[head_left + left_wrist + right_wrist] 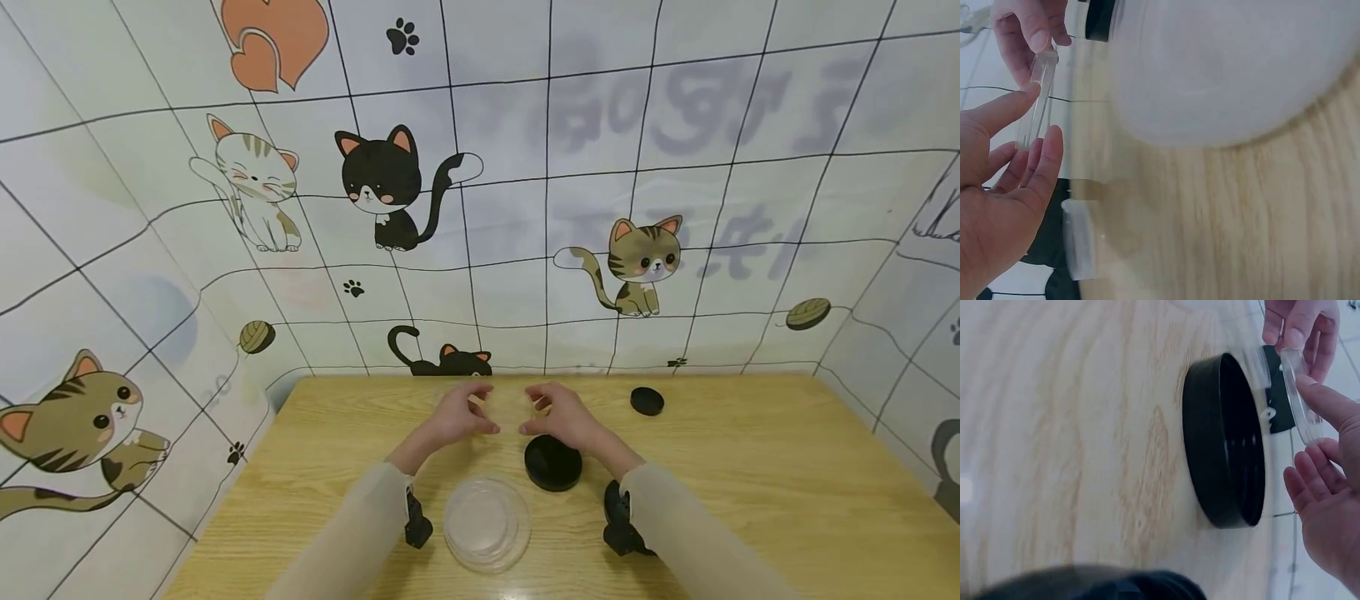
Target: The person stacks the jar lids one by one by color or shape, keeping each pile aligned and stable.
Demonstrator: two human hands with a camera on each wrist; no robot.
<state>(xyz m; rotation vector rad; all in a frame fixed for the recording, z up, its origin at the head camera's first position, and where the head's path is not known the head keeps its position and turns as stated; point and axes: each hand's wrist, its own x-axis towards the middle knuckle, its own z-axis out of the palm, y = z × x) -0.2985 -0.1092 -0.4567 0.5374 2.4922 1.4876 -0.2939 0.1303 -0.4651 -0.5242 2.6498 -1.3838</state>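
Observation:
A clear, shallow round plastic piece (pixel 1300 400) is held up between both hands, seen nearly edge-on in the wrist views. My left hand (pixel 459 412) pinches one side of it with thumb and fingers. From the other side my right hand (pixel 564 415) grips it the same way. Just below the right hand, a round black lid (pixel 552 463) lies with its hollow side facing up. Nearer to me, between the forearms, stand clear round plastic containers (pixel 483 525), one within the outline of the other.
A smaller black disc (pixel 647 401) lies at the back right of the wooden table (pixel 750 467). Another clear plastic piece (pixel 1079 240) sits near the far edge, beyond the left hand. A cat-patterned cloth wall (pixel 510 208) rises behind the table.

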